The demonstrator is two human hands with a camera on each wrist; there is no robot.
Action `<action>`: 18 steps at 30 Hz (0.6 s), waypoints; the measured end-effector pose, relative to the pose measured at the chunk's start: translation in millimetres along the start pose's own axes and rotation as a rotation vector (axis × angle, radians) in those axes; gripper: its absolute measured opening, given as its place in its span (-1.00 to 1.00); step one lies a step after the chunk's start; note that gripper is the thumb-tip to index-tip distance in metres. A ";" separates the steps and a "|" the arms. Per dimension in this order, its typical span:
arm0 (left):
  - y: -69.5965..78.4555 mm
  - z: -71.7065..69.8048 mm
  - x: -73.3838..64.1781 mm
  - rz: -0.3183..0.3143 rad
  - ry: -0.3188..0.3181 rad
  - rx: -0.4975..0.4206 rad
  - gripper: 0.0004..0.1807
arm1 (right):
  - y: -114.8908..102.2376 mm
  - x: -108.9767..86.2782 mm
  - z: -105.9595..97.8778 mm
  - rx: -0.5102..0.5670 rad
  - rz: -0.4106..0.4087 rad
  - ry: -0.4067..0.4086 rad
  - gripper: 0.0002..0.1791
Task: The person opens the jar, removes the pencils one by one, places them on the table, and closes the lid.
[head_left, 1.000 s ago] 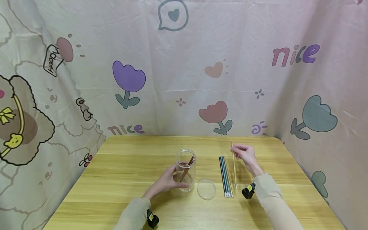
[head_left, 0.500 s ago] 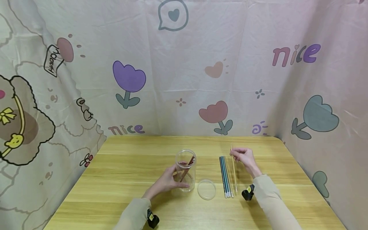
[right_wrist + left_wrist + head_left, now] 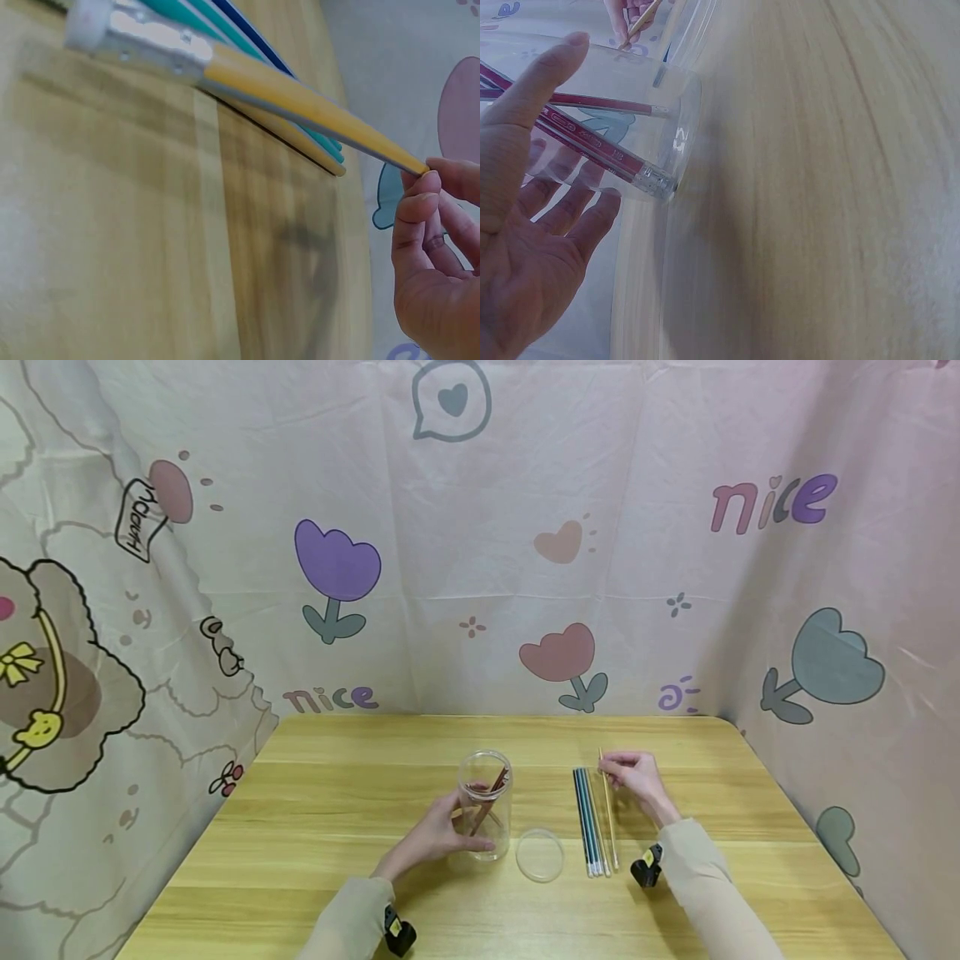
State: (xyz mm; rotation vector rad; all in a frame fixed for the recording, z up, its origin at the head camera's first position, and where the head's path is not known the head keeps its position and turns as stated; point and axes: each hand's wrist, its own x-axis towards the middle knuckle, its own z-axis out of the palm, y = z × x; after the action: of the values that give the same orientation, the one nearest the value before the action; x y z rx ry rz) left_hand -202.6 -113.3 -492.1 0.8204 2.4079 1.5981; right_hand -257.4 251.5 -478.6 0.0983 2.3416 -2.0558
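My left hand (image 3: 432, 837) grips a clear jar (image 3: 498, 839) from its left side, thumb across the front. Several red pencils (image 3: 592, 142) lean inside it, their eraser ends at the bottom. At the right, the thumb and fingertips of my right hand (image 3: 637, 777) pinch a yellow pencil (image 3: 300, 103) near its far end. Its white eraser points back toward the near side of the table. Just left of it lies a row of pencils (image 3: 588, 827), blue, green and yellow, side by side with erasers toward me.
A round clear lid (image 3: 539, 855) lies between the jar and the pencil row. The wooden table (image 3: 337, 793) ends at a printed cloth backdrop (image 3: 465, 552) behind and at both sides.
My right hand has brought the yellow pencil slightly nearer to me and left, closer to the row. The left hand and jar stay in place.
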 end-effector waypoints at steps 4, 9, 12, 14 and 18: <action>-0.1 0.2 0.0 -0.002 0.000 0.001 -0.23 | 3.0 1.3 0.7 -0.024 -0.002 0.000 -0.58; 0.3 0.1 -0.3 -0.008 0.001 -0.006 -0.25 | 5.2 1.7 1.7 -0.044 0.013 0.002 -0.56; -0.2 0.2 -0.2 -0.005 0.000 -0.002 -0.24 | 6.6 1.9 2.1 -0.048 0.020 -0.002 -0.56; -0.6 0.2 -0.2 0.000 0.000 0.003 -0.24 | 7.6 2.0 2.3 -0.053 0.024 -0.002 -0.56; -1.0 0.2 -0.4 0.010 -0.001 0.010 -0.22 | 9.0 1.7 1.9 -0.060 0.035 -0.010 -0.56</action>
State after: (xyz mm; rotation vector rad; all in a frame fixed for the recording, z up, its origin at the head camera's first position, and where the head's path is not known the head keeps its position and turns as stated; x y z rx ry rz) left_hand -202.5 -113.7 -493.1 0.8362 2.4165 1.5903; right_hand -258.6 250.8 -487.8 0.1264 2.3762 -1.9642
